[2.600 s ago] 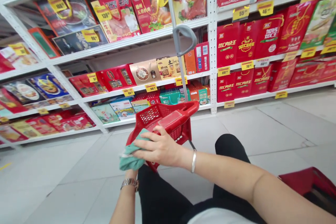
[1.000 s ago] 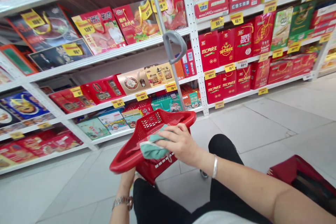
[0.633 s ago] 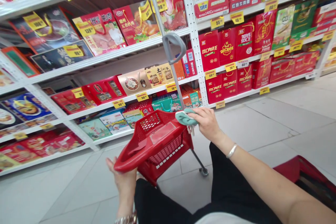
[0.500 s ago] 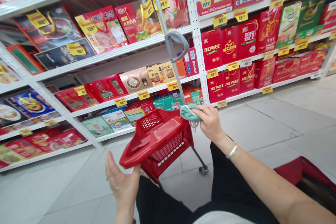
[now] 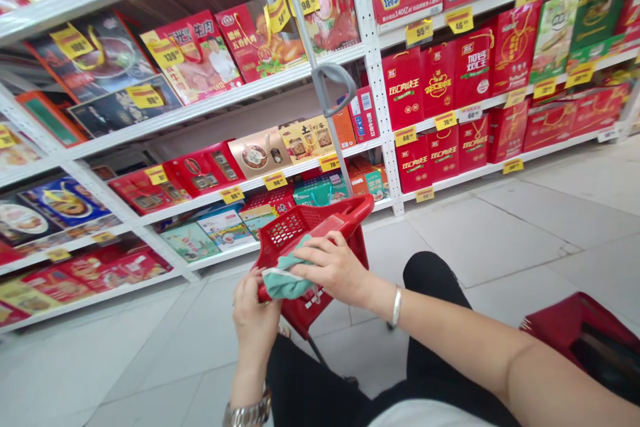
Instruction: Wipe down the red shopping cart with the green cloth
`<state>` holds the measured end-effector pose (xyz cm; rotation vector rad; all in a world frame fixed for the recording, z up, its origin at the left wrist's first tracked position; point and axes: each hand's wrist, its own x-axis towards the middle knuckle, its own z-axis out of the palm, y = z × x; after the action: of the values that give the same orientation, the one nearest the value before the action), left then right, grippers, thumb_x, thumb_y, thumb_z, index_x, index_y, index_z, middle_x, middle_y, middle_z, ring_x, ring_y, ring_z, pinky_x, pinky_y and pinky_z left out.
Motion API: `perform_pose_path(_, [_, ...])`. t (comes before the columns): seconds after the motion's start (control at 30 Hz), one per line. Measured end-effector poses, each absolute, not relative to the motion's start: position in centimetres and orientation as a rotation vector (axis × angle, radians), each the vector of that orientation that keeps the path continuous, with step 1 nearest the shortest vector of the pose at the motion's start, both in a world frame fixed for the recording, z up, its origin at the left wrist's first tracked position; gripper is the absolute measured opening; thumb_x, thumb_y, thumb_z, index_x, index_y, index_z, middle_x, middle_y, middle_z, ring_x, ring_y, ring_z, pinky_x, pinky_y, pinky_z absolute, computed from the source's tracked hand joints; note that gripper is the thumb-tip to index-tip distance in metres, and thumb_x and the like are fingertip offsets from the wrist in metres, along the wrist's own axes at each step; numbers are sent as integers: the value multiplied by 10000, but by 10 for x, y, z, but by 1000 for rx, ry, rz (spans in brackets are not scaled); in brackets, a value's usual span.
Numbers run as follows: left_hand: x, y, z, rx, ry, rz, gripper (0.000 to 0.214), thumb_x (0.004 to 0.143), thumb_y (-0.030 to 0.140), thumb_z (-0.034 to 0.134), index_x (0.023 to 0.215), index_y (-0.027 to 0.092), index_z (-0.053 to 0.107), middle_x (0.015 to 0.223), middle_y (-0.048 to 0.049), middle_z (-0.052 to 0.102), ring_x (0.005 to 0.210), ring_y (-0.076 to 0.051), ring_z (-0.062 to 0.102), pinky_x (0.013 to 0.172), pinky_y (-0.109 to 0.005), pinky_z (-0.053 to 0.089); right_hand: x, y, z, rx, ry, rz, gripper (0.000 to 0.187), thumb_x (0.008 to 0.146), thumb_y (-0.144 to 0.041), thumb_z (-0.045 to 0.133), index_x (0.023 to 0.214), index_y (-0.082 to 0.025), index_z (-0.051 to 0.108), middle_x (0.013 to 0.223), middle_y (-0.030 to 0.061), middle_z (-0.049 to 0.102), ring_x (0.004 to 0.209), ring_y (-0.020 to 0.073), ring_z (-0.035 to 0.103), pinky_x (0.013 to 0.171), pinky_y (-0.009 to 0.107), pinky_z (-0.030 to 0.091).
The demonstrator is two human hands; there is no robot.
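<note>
A small red shopping cart (image 5: 284,225) with a perforated plastic basket stands before my knees. My right hand (image 5: 336,268) presses a folded green cloth (image 5: 289,281) with a pale edge onto the near end of the cart's handle bar (image 5: 361,208). At the bar's left end, my left hand (image 5: 256,317) grips it, fingers curled over the top beside the cloth. Some of the bar is hidden under cloth and fingers. A grey pole with a looped grey holder (image 5: 334,88) rises behind the cart.
White shelves (image 5: 215,97) full of boxed goods with yellow price tags run behind the cart. Red gift bags (image 5: 403,88) fill the right-hand shelves. A dark red object (image 5: 575,323) with a black opening lies at the lower right on the grey tiled floor (image 5: 495,240).
My right hand has slid the cloth from the far right end of the handle to its left end. My left hand, open before, has closed on the bar.
</note>
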<state>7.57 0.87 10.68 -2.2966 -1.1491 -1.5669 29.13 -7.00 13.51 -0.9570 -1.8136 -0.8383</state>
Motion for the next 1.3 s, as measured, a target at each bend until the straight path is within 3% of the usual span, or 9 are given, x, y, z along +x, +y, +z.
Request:
perform_pose_path(0.3, [56,20,114,-2369,-1195,-1627,94,723,287,695,807,253,672,927,-60,767,973,-282,735,901,-420,588,356,-52,127,-1233,-1734,-653,314,1016,-102,601,1207,-285,770,1291,35,773,1145,214,602,914,389,330])
perform_pose_path(0.73, [11,40,123,-2503,-1384,-1739,239,617,404,806,732,249,665,912,-73,761,1020,-333,718,964,-505,573,404,-65,127,-1457,-1430,-771,297,988,-108,596,1143,-261,799,1189,79,784,1064,253,598,885,395,358])
perform_pose_path(1.0, [-27,59,124,-2575,-1558,-1890,396,546,485,894,725,234,645,1154,-125,749,1314,-409,624,1170,-616,445,299,-83,142,-992,-1874,-819,201,1052,-240,658,1228,-296,739,1368,17,728,1237,216,562,995,407,311])
perform_pose_path(1.13, [-37,62,123,-2601,-1613,-1864,407,548,489,894,744,229,650,1332,-151,712,1330,-416,615,1165,-608,461,275,-72,144,-1025,-1904,-813,164,1073,-258,635,1212,-274,720,1348,7,732,1172,201,569,942,401,312])
perform_pose_path(1.3, [-37,65,122,-2619,-1579,-1849,383,548,462,892,736,224,658,1380,-147,703,1316,-412,626,1150,-594,480,290,-82,144,-1112,-1896,-669,235,1041,-170,617,1243,-259,699,1324,39,739,1125,217,573,893,410,324])
